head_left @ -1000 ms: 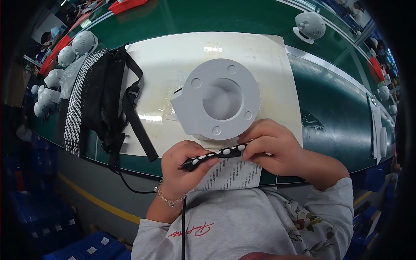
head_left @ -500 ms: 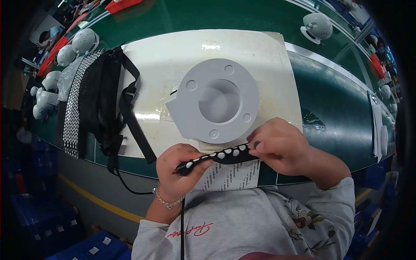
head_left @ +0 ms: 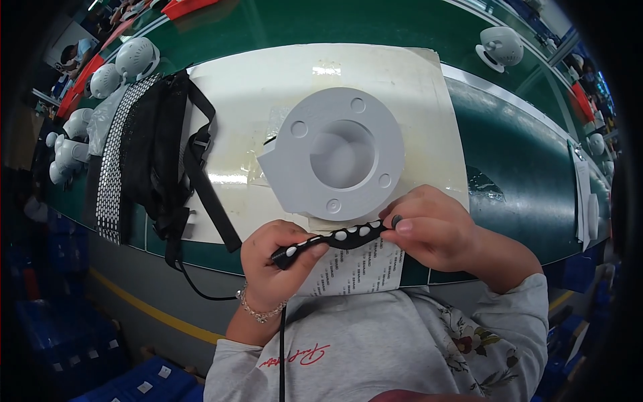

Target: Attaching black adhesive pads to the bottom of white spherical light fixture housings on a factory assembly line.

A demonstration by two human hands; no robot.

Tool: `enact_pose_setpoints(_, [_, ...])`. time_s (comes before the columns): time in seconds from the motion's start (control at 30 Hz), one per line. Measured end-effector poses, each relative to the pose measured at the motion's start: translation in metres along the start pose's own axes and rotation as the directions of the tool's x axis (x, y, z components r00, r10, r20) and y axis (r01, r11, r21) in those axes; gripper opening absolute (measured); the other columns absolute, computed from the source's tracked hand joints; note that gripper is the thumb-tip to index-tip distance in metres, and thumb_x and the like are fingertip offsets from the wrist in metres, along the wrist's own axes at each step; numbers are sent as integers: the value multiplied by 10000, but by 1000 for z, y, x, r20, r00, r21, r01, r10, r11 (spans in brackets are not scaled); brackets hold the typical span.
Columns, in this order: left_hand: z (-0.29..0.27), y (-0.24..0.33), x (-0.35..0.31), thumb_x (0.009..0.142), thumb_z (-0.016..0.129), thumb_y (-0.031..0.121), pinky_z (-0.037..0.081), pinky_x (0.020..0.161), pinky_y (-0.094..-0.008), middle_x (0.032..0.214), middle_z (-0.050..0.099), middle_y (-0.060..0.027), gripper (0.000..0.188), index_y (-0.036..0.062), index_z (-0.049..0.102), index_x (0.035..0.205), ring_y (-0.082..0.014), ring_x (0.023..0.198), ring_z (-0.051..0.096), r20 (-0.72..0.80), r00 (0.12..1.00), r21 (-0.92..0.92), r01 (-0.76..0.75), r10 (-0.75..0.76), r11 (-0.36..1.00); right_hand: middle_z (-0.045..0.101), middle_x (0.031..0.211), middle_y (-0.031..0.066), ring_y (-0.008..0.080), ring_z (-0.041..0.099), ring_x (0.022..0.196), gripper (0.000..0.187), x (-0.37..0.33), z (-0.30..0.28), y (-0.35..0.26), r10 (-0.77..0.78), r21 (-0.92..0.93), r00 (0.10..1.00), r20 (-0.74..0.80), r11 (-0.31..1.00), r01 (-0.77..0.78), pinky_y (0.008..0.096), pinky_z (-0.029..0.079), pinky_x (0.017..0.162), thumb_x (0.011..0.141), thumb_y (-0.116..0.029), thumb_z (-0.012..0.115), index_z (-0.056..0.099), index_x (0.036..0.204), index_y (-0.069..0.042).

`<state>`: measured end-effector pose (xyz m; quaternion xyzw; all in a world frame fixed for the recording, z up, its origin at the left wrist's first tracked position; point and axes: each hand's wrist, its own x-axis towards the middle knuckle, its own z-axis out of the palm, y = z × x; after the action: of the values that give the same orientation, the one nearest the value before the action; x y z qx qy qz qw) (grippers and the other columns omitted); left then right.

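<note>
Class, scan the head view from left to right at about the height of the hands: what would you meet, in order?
Black strapped fabric bundle → left hand → black strip with white spots → right hand → white papers.

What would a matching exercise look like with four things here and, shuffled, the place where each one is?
Things
1. Small dark-grey disc
2. Grey plastic ring-shaped piece
3. Black strip with white round dots
4. Black fabric bundle with straps

Places
A. Near the middle of the flat cream board
B. Toward the picture's left, partly over the board's edge
C. At the fingertips of the right hand
D. One end gripped in the left hand

Pairs: 1-C, 2-A, 3-D, 4-B
</note>
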<state>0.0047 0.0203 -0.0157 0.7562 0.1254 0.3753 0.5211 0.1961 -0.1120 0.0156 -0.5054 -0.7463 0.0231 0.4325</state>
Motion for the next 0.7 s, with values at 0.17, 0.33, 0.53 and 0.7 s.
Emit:
enact_pose_setpoints(0.17, [0,1,-1,651,681,-17,421,530,-214,683,563,-84,189,5,511,731,-129,614,538,5,997,-39,71,-71,997,559,812,76,231,584,713,493,1,-1,1,-82,-15,997,14,997,82,308,424,559,661,91,637,408,1046,-113])
enact_pose_setpoints(0.33, [3,2,0,647,708,-1,415,526,-215,652,580,-76,178,4,550,727,-124,579,551,-50,990,-94,128,-134,987,549,819,71,252,576,740,490,5,-9,-5,-105,-53,992,75,993,109,311,420,562,657,116,610,408,1036,-120])
enact_pose_setpoints(0.53, [6,3,3,628,735,41,412,490,-222,628,569,-67,211,24,554,734,-140,540,546,49,999,128,1,-7,992,513,873,99,253,563,735,494,14,7,-23,-18,243,985,-174,968,60,321,437,592,663,85,627,394,1050,-113])
enact_pose_setpoints(0.7, [9,7,9,597,758,83,415,468,-245,635,566,-67,244,44,569,747,-181,530,547,126,982,127,-155,139,980,497,867,119,241,558,705,414,40,5,-27,-43,203,995,92,979,24,306,436,525,667,53,627,442,1011,-86])
